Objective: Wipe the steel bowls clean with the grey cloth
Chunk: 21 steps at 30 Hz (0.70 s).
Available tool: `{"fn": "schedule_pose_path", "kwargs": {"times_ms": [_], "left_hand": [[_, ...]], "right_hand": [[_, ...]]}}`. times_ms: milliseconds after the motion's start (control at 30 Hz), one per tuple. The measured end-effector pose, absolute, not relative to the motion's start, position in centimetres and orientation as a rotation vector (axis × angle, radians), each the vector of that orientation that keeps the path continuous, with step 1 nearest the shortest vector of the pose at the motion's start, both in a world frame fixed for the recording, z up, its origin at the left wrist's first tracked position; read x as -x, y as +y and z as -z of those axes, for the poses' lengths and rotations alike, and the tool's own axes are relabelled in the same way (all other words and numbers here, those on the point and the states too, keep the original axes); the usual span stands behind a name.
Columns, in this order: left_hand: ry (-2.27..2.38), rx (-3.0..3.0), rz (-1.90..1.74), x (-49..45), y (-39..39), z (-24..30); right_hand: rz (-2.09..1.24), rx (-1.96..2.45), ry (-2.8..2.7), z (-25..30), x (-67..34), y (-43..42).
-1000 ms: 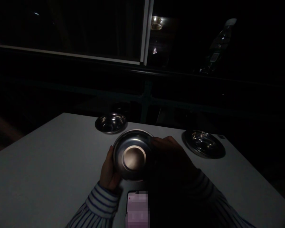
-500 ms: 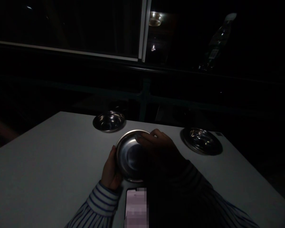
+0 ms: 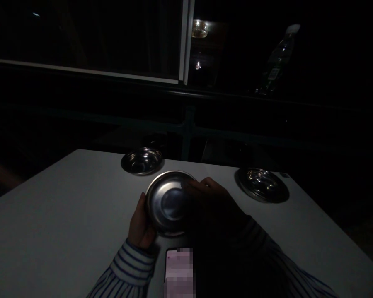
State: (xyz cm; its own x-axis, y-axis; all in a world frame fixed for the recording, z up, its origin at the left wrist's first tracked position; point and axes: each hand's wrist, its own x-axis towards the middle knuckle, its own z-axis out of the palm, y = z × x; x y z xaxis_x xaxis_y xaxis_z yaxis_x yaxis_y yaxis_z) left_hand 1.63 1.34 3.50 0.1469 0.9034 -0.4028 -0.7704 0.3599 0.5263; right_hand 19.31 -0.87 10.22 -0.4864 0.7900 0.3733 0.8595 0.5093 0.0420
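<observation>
left grip (image 3: 140,227) holds the steel bowl (image 3: 168,202) by its left edge; right grip (image 3: 216,203) overlaps its right side, too dark to tell how closed.

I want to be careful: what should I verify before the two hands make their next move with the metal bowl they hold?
1. Left hand has its grip on the round, shiny silver metal bowl: ok, at the bowl's left side.
2. Right hand has a firm grip: cannot tell; its fingers are at the upper right of the bowl, but shadow hides much.
3. Room on the near side: not ok; a dark-edged phone with a lit pinkish screen lies close there.
4. Shiny round metal bowl at far left apart from the hands: ok.
5. Lighting: not ok; the scene is very dark.
</observation>
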Motion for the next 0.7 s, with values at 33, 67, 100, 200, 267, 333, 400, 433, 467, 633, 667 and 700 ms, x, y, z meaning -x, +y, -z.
{"fn": "schedule_pose_path", "kwargs": {"times_ms": [33, 67, 100, 200, 267, 333, 400, 433, 467, 633, 667, 700], "left_hand": [[0.748, -0.217, -1.213, -1.7, 1.3, -3.5], [0.751, -0.223, -1.191, -1.9, 1.3, -3.6], [0.752, -0.229, -1.161, -2.2, 1.2, -3.8], [0.757, -0.24, -1.141, -2.7, 1.0, -4.3], [0.773, -0.254, -1.186, -2.5, 1.1, -4.5], [0.79, -0.254, -1.23, -2.2, 1.1, -4.5], [0.803, -0.255, -1.217, -2.1, 1.1, -4.4], [0.801, -0.25, -1.188, -2.2, 1.1, -4.4], [0.792, -0.248, -1.166, -2.3, 1.0, -4.4], [0.784, -0.252, -1.167, -2.6, 0.8, -4.6], [0.796, -0.252, -1.177, -2.6, 0.8, -4.6], [0.804, -0.249, -1.181, -2.6, 0.8, -4.6]], "right_hand": [[0.318, 1.393, -2.438, -10.1, -19.4, -0.9], [0.335, 1.405, -2.432, -10.1, -19.5, -1.0], [0.368, 1.408, -2.437, -10.1, -19.4, -0.9], [0.459, 1.356, -2.484, -10.5, -18.8, -0.5], [0.471, 1.311, -2.509, -10.6, -18.8, -0.2], [0.473, 1.293, -2.51, -10.3, -19.3, -0.2], [0.489, 1.322, -2.486, -9.9, -19.7, -0.3], [0.499, 1.339, -2.476, -9.8, -19.8, -0.4], [0.51, 1.355, -2.468, -9.8, -19.8, -0.5], [0.526, 1.3, -2.466, -10.0, -19.4, -0.8], [0.519, 1.305, -2.46, -10.1, -19.5, -0.9], [0.512, 1.323, -2.453, -10.1, -19.6, -0.9]]}}
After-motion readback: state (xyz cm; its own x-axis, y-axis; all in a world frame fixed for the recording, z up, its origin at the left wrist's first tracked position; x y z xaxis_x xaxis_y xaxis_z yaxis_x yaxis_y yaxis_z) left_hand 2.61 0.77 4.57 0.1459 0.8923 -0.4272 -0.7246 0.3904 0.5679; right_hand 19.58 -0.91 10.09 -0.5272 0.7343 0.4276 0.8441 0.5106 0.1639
